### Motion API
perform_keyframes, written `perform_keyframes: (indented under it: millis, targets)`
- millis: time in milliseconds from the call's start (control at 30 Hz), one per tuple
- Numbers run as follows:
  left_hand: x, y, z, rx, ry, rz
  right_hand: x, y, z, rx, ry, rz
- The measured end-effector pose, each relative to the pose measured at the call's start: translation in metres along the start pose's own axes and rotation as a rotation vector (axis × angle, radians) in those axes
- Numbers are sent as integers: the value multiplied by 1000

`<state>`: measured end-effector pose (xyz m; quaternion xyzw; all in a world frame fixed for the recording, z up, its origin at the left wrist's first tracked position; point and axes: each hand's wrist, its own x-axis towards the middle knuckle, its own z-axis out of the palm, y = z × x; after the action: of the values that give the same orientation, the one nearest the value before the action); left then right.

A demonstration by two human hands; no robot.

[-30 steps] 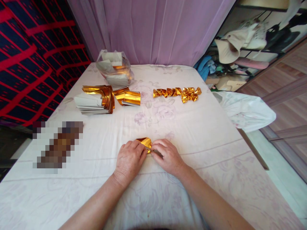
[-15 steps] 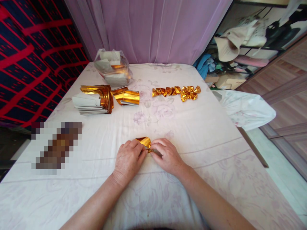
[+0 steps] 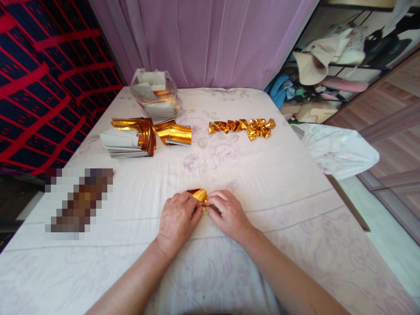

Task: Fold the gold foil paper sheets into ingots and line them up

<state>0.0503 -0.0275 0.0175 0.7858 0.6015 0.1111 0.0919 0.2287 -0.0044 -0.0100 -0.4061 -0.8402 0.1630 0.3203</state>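
Observation:
Near the front of the table, a sheet of gold foil paper [image 3: 199, 194] is pinched between both hands, partly folded. My left hand [image 3: 180, 217] is closed on its left side, thumb and fingertips together. On its right end my right hand [image 3: 228, 214] closes with thumb and forefinger. The fingers cover much of the fold. Farther back lie a fanned stack of gold foil paper [image 3: 127, 144] with pale backs and a few curled gold sheets [image 3: 177, 134] beside it. Small folded gold pieces [image 3: 259, 128] sit in a row and a cluster at the back right.
A clear plastic bag [image 3: 157, 96] of more paper stands at the back left of the cloth-covered table [image 3: 210, 170]. A blurred-out object [image 3: 80, 201] lies at the left. Beyond the right edge are a white bag [image 3: 344, 148] and a shelf with a cap [image 3: 311, 65].
Both hands stay in place on the gold foil paper. The fingertips have shifted slightly at the fold, and the whole view has moved a little.

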Motion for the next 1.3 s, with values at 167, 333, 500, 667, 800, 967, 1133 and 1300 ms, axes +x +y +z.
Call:
perform_keyframes:
  millis: [167,333,500,667,800,967,1133,1300]
  targets:
    - [0,2,1,-7,13,-21,1,-2,1,-1,-16,26]
    - [0,1,2,-32,14,-34,2,-4,2,-7,-40,58]
    - [1,-3,1,-69,-3,-29,4,-4,2,-3,-78,106]
    - [1,-8,-1,-126,-21,6,5,-3,-1,48,-84,87]
    - [2,-12,-2,-178,-38,11,5,-4,-1,35,-87,93]
    - [4,-15,-5,-250,-61,12,4,-7,1,-35,-80,95]
    - [3,-19,-4,-333,-36,1,5,-8,1,-42,-72,100]
    - [0,-33,-2,-514,47,7,5,-10,3,-53,-54,114]
